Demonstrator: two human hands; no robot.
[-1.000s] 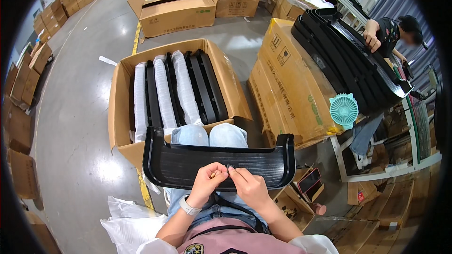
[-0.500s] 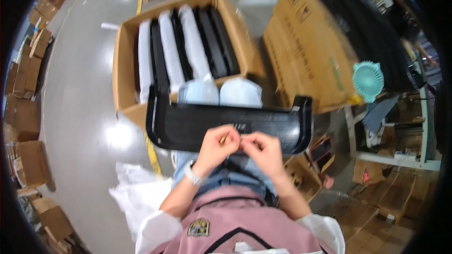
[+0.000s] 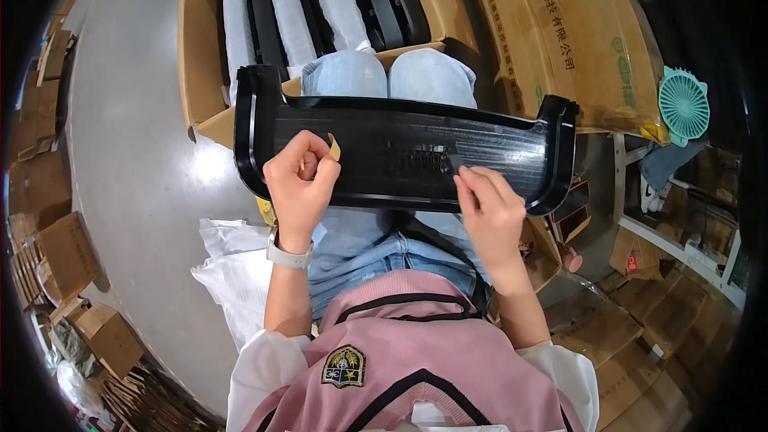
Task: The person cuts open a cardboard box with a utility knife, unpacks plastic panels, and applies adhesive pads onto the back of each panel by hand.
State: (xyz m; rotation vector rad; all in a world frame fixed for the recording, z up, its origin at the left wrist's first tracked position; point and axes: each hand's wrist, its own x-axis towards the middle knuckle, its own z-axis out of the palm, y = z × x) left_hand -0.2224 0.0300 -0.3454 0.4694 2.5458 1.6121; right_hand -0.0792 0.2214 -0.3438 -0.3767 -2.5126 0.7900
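Note:
Across my thighs lies a long black plastic tray-like panel with raised curved ends and a slotted patch near its middle. My left hand is closed over the panel's left part, with a small yellowish strip sticking out of its fingers. Pinched between the fingertips of my right hand is a small flat dark piece. It sits at the right edge of the slotted patch; whether it touches the panel I cannot tell.
Beyond my knees an open cardboard box holds several black panels with white wrapped ones between them. A large carton stands at right, by a turquoise fan. White wrapping lies on the floor at left.
My hands, together over the panel's middle before, have moved apart. The left has gone left with the yellowish strip, and the right has gone right with the dark piece. The view has tilted down.

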